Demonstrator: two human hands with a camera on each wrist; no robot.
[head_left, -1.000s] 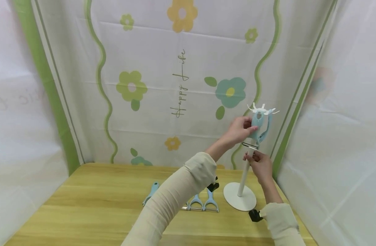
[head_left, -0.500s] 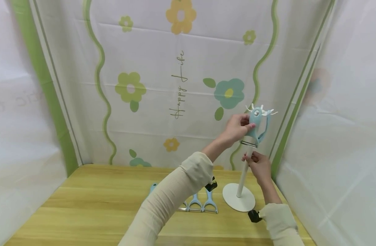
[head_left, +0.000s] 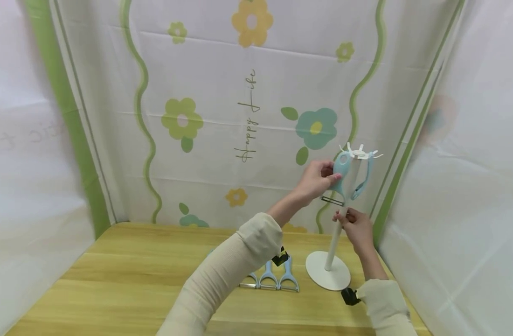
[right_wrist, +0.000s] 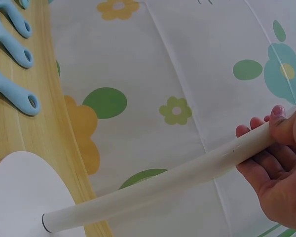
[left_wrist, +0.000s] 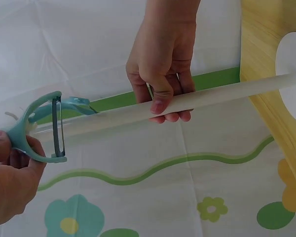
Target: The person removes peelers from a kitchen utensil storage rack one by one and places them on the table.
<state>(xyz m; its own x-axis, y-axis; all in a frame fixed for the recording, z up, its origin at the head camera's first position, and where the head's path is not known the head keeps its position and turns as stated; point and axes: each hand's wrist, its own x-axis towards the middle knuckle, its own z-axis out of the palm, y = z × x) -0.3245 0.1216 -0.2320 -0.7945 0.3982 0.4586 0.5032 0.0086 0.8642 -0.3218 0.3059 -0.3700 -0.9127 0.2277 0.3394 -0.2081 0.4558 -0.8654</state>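
My left hand (head_left: 317,179) pinches the handle of a light-blue Y-shaped peeler (head_left: 342,169) beside the top of a white hook stand (head_left: 334,240). The peeler's handle hole is up, close by the left-hand hooks, and its blade (left_wrist: 58,126) points down, as the left wrist view also shows. A second light-blue peeler (head_left: 369,176) hangs from a hook on the right of the stand. Lower down, my right hand (head_left: 358,228) grips the pole (right_wrist: 187,180), thumb on one side and fingers on the other.
Several light-blue peelers (head_left: 268,276) lie in a row on the wooden table (head_left: 126,280), partly hidden by my left sleeve (head_left: 235,252). The stand's round white base (head_left: 319,275) rests to their right. A flowered curtain (head_left: 214,70) hangs behind, with white sheets at both sides.
My left hand has moved the peeler left, from in front of the pole to its left side, and the peeler has turned. My right hand keeps its grip on the pole.
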